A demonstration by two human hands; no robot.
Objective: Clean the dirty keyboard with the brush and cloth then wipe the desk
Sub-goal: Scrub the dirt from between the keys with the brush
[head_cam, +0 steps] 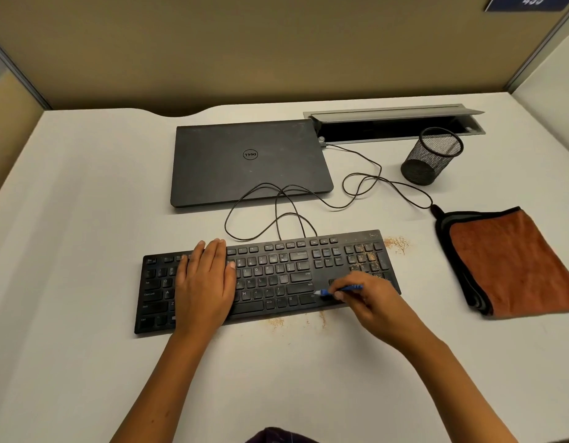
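Observation:
A black keyboard (276, 273) lies on the white desk (85, 219), with brown crumbs on its number pad at the right end. My left hand (204, 282) rests flat on the keyboard's left half, fingers straight. My right hand (368, 302) grips a small blue brush (340, 290), whose tip touches the keys near the arrow block. A folded orange cloth (513, 263) with a dark edge lies on the desk to the right of the keyboard. Brown dust (396, 243) sits on the desk beyond the keyboard's right corner, and more dust (296, 321) lies along its front edge.
A shut black laptop (249, 161) lies behind the keyboard. The keyboard's cable (356, 183) loops across the desk towards an open cable tray (395, 124) at the back. A black mesh pen cup (432, 156) stands at the back right. Partition walls enclose the desk.

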